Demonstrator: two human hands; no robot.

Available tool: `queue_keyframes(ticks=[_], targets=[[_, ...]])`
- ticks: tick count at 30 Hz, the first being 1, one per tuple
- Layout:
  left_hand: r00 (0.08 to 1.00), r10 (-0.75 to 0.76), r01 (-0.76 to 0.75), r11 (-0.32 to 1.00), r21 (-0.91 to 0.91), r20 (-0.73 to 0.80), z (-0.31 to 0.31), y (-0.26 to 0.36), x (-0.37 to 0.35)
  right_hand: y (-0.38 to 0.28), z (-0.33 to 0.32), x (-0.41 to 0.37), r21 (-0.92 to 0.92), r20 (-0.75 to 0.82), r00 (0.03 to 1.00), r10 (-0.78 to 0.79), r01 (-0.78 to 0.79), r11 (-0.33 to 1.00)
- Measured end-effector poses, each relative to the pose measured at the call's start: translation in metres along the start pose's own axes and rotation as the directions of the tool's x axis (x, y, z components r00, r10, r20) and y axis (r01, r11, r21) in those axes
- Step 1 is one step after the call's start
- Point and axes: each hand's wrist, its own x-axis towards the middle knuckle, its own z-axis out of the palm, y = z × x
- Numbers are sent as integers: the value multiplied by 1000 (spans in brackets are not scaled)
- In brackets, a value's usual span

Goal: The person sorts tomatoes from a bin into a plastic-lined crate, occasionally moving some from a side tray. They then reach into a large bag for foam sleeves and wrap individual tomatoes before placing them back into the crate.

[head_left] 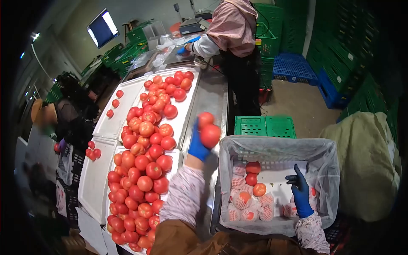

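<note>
Two red tomatoes (210,135) rest in my blue-gloved left hand (199,142), raised over the metal table strip between the tomato pile and the crate. My right hand (300,192), in a dark blue glove, is over the right side of a crate lined with clear plastic (278,146). Its fingers are spread and nothing is in them. Inside the crate, several tomatoes in pink foam nets (243,199) sit at the left, beside a few bare tomatoes (259,189). More netted tomatoes (290,210) lie next to my right hand, partly hidden by it.
A long heap of loose tomatoes (144,183) covers white trays (98,176) on my left. A co-worker in a pink top (238,25) stands at the table's far end. Beyond my crate is a green crate (265,126); an olive cloth-covered bulk (365,165) stands at right.
</note>
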Motion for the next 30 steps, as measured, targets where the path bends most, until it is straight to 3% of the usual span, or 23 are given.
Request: queue_keyframes(ticks=[1,2,3,5,6,7,8,9,10,11,12,13,14,16,20,21,22,23,24,26,27,29,30], targets=[[996,65,-73,991,113,69,-76,20,56,1,2,1,1,5,1000,-3,3,1000],[1000,-5,6,999,-45,15,-83,45,57,0,4,0,-29,19,1000,1,0,1000],[997,10,-15,998,60,80,-105,70,62,1,5,0,-58,29,1000,8,-6,998],[974,150,-161,986,-50,-170,-146,99,86,5,4,2,-33,8,1000,29,-29,999],[902,136,-200,973,-116,-410,-94,100,52,7,2,1,-6,-4,998,55,-55,998],[921,111,-229,929,-290,-372,-158,118,88,8,2,2,-11,-13,998,65,-65,998],[857,282,-358,928,-104,-431,-154,118,92,8,1,4,3,-18,998,67,-67,998],[688,489,-386,872,300,-536,-154,114,105,8,1,5,17,-22,997,70,-70,997],[496,700,-295,692,659,-513,-156,107,114,7,1,4,13,-32,996,83,-83,996],[504,694,-286,696,659,-514,-161,104,116,6,2,5,15,-29,996,81,-81,997],[520,826,104,192,976,-218,-167,103,115,6,3,5,15,-24,997,76,-76,997],[648,758,405,-427,809,75,-166,101,113,8,2,4,39,-21,996,86,-86,996],[647,759,403,-423,812,74,-163,96,113,9,1,3,34,-22,996,84,-83,996],[797,596,466,-500,730,-101,-161,86,115,9,-1,2,23,-40,992,117,-116,993],[736,667,590,-546,595,-118,-112,74,97,10,-6,6,35,-4,987,159,-158,987],[849,528,272,-393,879,-27,-119,82,108,10,-9,12,-15,20,979,202,-202,979],[912,397,-61,-115,992,102,-132,82,119,11,-14,20,-181,123,984,133,-109,977],[904,395,-226,122,966,162,-95,58,93,29,-23,28,-274,201,978,65,-7,962],[882,426,-366,349,862,202,-35,45,55,30,-22,40,-407,184,962,201,-112,906],[917,309,-384,508,771,253,31,15,-7,54,-15,67,-556,239,941,241,-71,828],[942,239,-336,623,707,237,46,-3,-30,63,-3,79,-532,242,916,319,-150,834],[978,89,-180,816,550,188,66,-36,-68,100,35,90,-380,249,947,204,-98,920],[988,3,-74,886,458,154,74,-53,-83,82,56,92,-475,232,894,383,-239,847]])
